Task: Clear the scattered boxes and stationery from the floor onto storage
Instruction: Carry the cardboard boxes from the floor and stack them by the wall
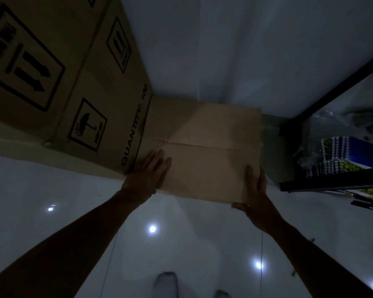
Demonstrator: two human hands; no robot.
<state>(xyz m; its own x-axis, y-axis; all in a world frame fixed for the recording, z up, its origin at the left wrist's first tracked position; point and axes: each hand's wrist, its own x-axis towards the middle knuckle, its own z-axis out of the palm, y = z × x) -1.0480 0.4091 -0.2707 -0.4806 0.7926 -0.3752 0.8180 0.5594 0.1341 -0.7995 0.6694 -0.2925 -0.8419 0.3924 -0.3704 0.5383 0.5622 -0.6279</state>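
Beside the printed carton (pixel 73 82), the left hand (pixel 146 173) presses flat on the plain cardboard box (pixel 202 147); the right hand (pixel 256 196) grips its corner.

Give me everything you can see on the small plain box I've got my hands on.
The small plain box looks like brown cardboard, unprinted, its top flaps shut along a middle seam. It sits level, its left side against the large printed carton, the black shelf rack to its right. The left hand lies flat on its near left corner; the right hand clasps its near right corner.
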